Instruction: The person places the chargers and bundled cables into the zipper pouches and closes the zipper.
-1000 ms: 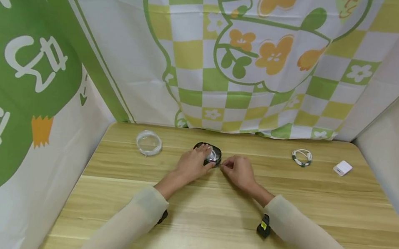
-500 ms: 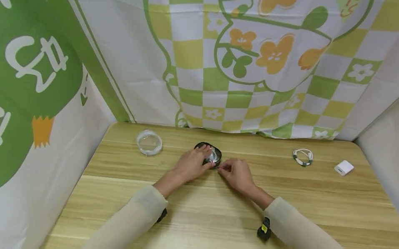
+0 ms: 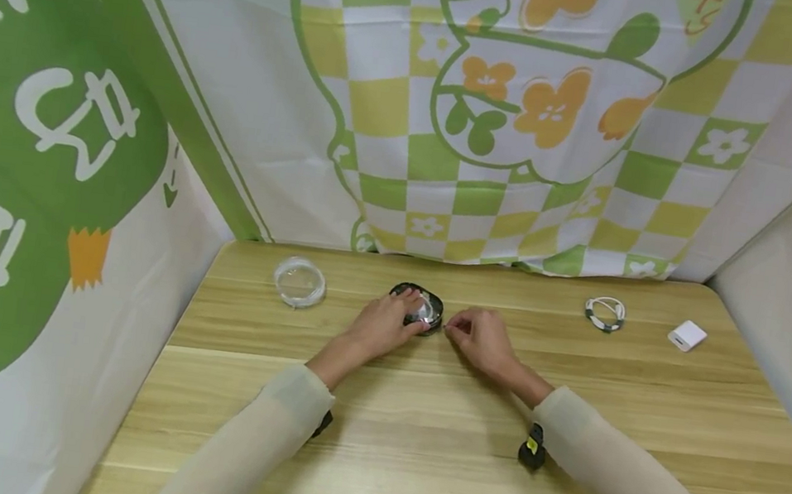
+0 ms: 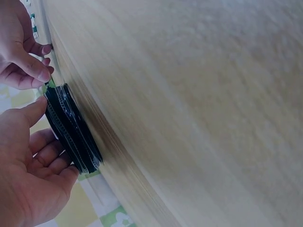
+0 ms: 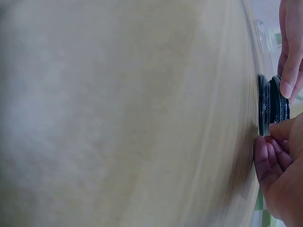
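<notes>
A small black zippered case with a clear top lies near the back of the table, something white showing through it. My left hand holds it, fingers over the top and thumb at the near edge. In the left wrist view the zipper teeth run along the side of the case. Thumb and index finger of my right hand pinch the zipper pull at the case's right end. Part of the case's top is hidden under my left fingers.
On the left sits a coiled clear-white cable. A white cable tied with dark bands and a white charger plug lie at the back right. A printed curtain hangs behind the wooden table.
My right hand dipped to the case's near right corner, then shifted slightly back and to the right. The left hand keeps its hold on the case. The head view has drifted a little.
</notes>
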`<state>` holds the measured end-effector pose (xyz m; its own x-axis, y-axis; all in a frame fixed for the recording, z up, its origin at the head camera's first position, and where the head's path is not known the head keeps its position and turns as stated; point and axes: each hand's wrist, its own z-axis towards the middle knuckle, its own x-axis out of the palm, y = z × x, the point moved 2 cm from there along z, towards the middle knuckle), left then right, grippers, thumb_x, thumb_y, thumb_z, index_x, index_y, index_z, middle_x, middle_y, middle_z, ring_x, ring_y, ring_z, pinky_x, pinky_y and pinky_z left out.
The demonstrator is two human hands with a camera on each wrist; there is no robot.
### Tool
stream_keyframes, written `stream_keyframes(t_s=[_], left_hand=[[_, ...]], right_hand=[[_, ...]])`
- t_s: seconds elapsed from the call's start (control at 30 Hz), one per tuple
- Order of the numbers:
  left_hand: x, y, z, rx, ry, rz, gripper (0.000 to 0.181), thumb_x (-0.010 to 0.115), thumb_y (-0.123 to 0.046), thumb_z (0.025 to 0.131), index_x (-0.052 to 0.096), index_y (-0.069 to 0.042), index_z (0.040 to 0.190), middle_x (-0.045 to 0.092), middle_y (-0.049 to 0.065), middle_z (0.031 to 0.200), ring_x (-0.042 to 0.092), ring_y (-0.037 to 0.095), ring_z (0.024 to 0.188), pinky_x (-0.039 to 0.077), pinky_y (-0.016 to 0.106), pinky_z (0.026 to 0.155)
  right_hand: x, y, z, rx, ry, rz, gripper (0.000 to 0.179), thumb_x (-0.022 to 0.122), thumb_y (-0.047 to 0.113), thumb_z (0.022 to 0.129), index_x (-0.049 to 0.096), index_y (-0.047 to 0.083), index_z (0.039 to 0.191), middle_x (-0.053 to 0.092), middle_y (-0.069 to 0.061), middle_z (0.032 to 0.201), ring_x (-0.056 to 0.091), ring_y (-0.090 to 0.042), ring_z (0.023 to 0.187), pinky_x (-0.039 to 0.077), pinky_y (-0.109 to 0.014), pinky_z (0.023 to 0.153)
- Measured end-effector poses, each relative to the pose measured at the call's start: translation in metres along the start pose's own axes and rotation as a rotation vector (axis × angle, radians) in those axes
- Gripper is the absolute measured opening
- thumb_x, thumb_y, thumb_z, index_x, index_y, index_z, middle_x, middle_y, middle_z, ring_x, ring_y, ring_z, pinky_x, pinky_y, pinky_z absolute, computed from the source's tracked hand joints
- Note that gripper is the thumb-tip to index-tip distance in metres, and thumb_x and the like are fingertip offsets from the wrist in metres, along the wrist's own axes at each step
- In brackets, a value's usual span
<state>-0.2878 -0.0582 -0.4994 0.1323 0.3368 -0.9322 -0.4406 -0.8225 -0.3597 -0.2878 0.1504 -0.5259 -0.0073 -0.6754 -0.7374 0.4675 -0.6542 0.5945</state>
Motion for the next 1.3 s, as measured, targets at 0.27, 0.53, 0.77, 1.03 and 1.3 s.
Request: stream_keyframes(t_s=[0.27,0.53,0.77,1.03,1.3], left_hand=[[-0.001,0.000,0.000,0.002,-0.001,0.001,0.060,0.065,-0.040,0.106,0.054,-0.002,0.152,0.048,0.016,0.160,0.042,0.031,0.152,0.038,0.045,0.124],[-0.002,-0.003,-0.001,-0.002,0.020,0.028,0.059,0.065,-0.037,0.107,0.053,-0.003,0.154,0.045,0.015,0.163,0.040,0.030,0.154,0.037,0.045,0.125],[-0.004,-0.007,-0.002,0.009,0.019,0.026,0.062,0.066,-0.030,0.107,0.046,-0.001,0.158,0.040,0.017,0.166,0.036,0.033,0.156,0.039,0.048,0.124],[-0.002,-0.008,-0.004,0.022,0.017,0.045,0.056,0.066,-0.032,0.106,0.054,-0.004,0.154,0.045,0.021,0.162,0.040,0.037,0.154,0.045,0.052,0.119],[0.000,-0.005,-0.006,0.047,0.027,0.065,0.053,0.061,-0.035,0.109,0.055,-0.008,0.155,0.045,0.018,0.163,0.039,0.036,0.154,0.046,0.055,0.117]], right_hand=[[-0.002,-0.005,0.006,0.033,-0.034,-0.009,0.005,0.080,0.006,0.090,0.081,0.005,0.085,0.077,-0.004,0.080,0.069,-0.015,0.073,0.058,-0.035,0.068],[0.000,0.000,0.001,0.044,-0.006,-0.007,0.005,0.081,0.008,0.090,0.082,0.006,0.086,0.077,-0.003,0.079,0.068,-0.011,0.069,0.058,-0.031,0.065],[0.005,0.007,-0.003,0.038,-0.006,0.011,0.005,0.082,0.008,0.090,0.082,0.006,0.085,0.077,-0.002,0.079,0.069,-0.010,0.069,0.059,-0.029,0.065],[0.011,0.018,-0.008,0.001,0.019,0.010,0.004,0.083,0.008,0.089,0.082,0.006,0.086,0.078,-0.003,0.082,0.070,-0.011,0.072,0.059,-0.030,0.066],[0.012,0.016,-0.009,0.022,0.023,0.006,0.004,0.083,0.010,0.091,0.083,0.006,0.089,0.078,-0.003,0.085,0.069,-0.010,0.073,0.059,-0.029,0.067]])
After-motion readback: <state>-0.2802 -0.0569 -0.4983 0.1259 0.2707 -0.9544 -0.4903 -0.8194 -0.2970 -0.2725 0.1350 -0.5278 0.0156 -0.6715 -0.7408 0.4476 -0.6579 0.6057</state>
